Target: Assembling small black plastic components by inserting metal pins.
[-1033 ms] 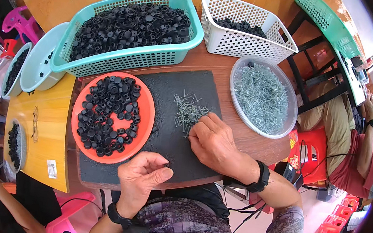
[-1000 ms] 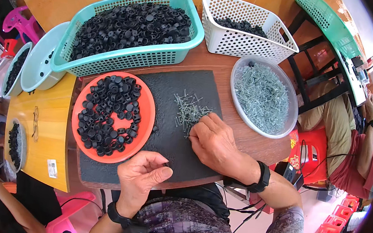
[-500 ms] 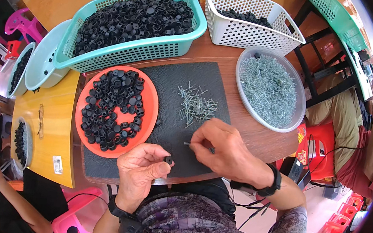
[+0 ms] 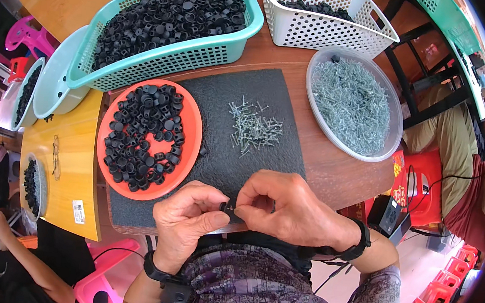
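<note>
Between its thumb and index finger my left hand (image 4: 188, 217) pinches a small black plastic cap (image 4: 224, 206). My right hand (image 4: 286, 209) holds a small screw (image 4: 231, 209) by its fingertips, its end right at the cap; whether it has entered the cap I cannot tell. Both hands are over the near edge of a dark rubber mat (image 4: 217, 113). Beyond my right hand a loose pile of silvery screws (image 4: 254, 128) lies on the mat. To the left stands an orange-red plate (image 4: 196, 124) with many black caps (image 4: 151, 109) on it.
A teal basket (image 4: 163, 63) heaped with black parts stands at the back left. Beside it is a white basket (image 4: 326, 30). At the right sits a round clear tub (image 4: 395, 129) full of screws. A person's arm (image 4: 30, 259) shows at the lower left.
My right hand has moved down and left, bringing the screw up to the cap in my left hand. The left hand has barely shifted. The whole view has tilted slightly.
</note>
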Tool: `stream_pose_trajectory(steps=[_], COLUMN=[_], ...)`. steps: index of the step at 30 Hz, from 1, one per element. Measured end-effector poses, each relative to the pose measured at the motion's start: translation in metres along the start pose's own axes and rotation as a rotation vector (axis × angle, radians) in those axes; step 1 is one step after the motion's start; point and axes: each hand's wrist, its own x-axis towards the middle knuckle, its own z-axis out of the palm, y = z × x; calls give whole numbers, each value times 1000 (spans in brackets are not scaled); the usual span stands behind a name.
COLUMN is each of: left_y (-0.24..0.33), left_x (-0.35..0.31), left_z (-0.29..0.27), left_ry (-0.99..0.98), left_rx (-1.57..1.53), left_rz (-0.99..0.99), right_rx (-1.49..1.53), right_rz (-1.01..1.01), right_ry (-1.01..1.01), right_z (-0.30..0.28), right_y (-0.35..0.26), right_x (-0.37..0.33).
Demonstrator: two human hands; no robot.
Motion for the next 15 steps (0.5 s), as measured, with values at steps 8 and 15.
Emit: stream_pose_trajectory(steps=[8,15], left_y=[1,6], left_x=[5,-8], left_z=[-2,5], left_ry=[-90,59], left_rx=[429,78], left_rz=[315,-98], right_rx=[160,181], right_rz=[156,187], right_ry=[-15,33], right_z=[3,7], right_y=[2,-1], right_x=[3,-2])
